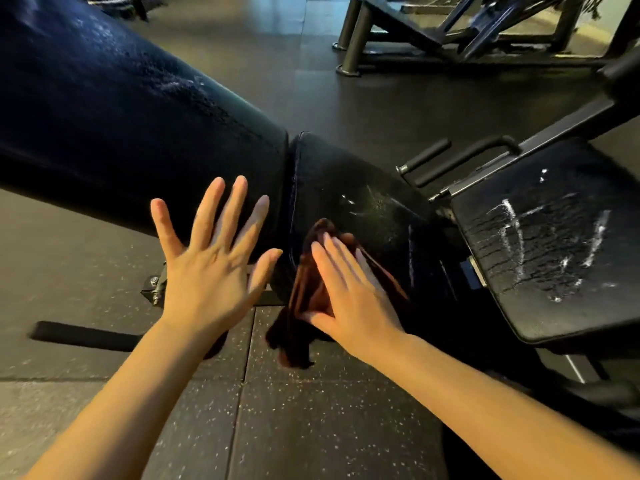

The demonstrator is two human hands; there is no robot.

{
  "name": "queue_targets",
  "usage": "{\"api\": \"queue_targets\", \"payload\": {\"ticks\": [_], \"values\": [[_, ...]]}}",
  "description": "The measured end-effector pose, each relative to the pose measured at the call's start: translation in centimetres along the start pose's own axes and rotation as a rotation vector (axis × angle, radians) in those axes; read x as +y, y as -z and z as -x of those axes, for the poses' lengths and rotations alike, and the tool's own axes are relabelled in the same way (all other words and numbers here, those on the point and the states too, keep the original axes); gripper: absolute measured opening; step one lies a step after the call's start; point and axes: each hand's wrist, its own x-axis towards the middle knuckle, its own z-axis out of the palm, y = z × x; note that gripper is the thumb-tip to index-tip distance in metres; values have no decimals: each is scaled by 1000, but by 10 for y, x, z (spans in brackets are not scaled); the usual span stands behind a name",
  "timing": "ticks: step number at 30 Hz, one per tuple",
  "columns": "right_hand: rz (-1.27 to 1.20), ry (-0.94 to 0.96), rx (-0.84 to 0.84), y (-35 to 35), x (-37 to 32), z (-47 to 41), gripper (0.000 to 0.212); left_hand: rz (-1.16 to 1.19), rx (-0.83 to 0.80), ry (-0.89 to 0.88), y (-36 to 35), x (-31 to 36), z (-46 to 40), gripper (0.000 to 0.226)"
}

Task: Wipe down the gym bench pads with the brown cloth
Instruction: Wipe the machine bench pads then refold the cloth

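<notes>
A long black back pad [114, 109] runs from the upper left to the middle, wet with droplets. Below its end sits the smaller black seat pad [363, 202], also wet. The brown cloth [304, 289] lies over the seat pad's near edge and hangs down toward the floor. My right hand [349, 292] presses flat on the cloth with straight fingers. My left hand [211, 261] is spread wide, fingers straight, in front of the back pad's lower end; it holds nothing. A second black pad [547, 244] at the right carries white streaks of foam.
Speckled rubber floor tiles [311, 427] lie under me. The bench's base bar [86, 336] reaches left along the floor. Black handles [429, 157] stick out between the two benches. A grey steel machine frame [450, 32] stands at the upper right.
</notes>
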Motion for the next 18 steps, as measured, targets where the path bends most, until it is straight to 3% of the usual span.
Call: {"api": "queue_targets", "payload": {"ticks": [2, 3, 7, 8, 13, 18], "values": [[54, 118, 175, -3, -15, -16, 95, 49, 25, 57, 5, 5, 0, 61], [127, 157, 165, -1, -18, -22, 95, 97, 56, 87, 8, 10, 0, 59], [329, 155, -183, -1, 4, -11, 97, 272, 111, -96, 10, 51, -1, 55], [300, 135, -228, -2, 15, -3, 96, 293, 97, -149, 7, 61, -2, 55], [25, 41, -37, -19, 94, 67, 99, 346, 58, -155, -21, 86, -7, 52], [71, -148, -212, -27, 170, 131, 117, 379, 263, -173, -37, 92, -3, 43]]}}
